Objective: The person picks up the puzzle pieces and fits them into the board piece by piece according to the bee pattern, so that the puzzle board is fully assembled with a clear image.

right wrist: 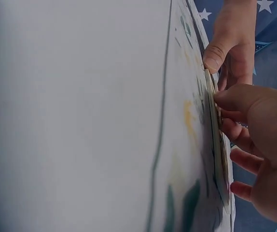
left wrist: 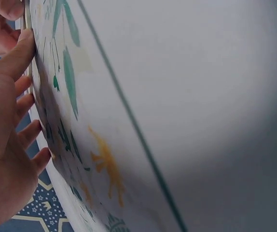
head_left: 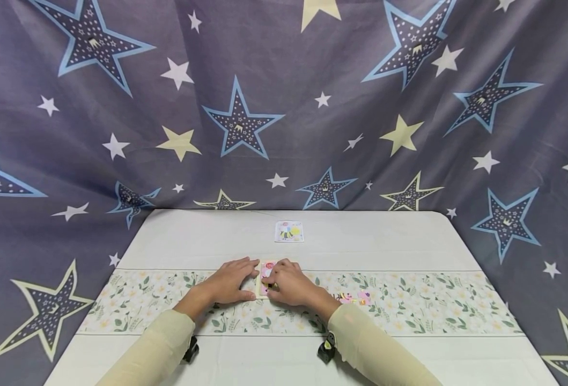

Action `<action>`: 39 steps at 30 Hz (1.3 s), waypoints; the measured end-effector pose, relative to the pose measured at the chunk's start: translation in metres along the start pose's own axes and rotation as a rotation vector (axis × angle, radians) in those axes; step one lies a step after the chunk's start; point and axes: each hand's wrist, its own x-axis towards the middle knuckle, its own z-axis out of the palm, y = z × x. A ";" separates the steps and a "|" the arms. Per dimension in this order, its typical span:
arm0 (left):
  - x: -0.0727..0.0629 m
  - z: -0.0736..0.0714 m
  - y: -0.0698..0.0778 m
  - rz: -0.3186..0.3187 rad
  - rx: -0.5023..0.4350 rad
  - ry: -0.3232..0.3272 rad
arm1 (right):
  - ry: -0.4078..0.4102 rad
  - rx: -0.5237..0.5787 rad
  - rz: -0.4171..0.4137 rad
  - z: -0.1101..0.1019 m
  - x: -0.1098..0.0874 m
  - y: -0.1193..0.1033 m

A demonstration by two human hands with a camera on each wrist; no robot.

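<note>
In the head view a thin, pale-edged puzzle board (head_left: 258, 289) lies on the flowered strip, partly covered by pink pieces with a red patch near its top. My left hand (head_left: 230, 280) rests along its left side, fingers spread and fingertips at the edge. From the right, my right hand (head_left: 290, 284) reaches over the board, its curled fingers and thumb on a pink puzzle piece (head_left: 266, 272), much of which they hide. The right wrist view shows the board (right wrist: 216, 140) edge-on, with the right thumb and fingers at its near edge and the left thumb at its far end.
A square picture card (head_left: 289, 232) with a bee lies farther back on the white table (head_left: 206, 230). Loose pink puzzle pieces (head_left: 356, 297) lie right of the right wrist. A star-patterned cloth (head_left: 284, 107) hangs behind the table and at both sides.
</note>
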 end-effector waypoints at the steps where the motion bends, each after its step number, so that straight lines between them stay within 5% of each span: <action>1: 0.000 0.000 0.000 -0.002 0.000 -0.002 | 0.004 -0.003 -0.004 0.000 0.000 0.000; 20: 0.001 0.001 -0.002 0.005 0.013 0.008 | -0.007 -0.004 -0.024 -0.005 -0.001 0.001; 39: 0.001 0.004 -0.004 0.011 0.016 0.029 | 0.100 0.142 -0.028 -0.029 -0.041 0.039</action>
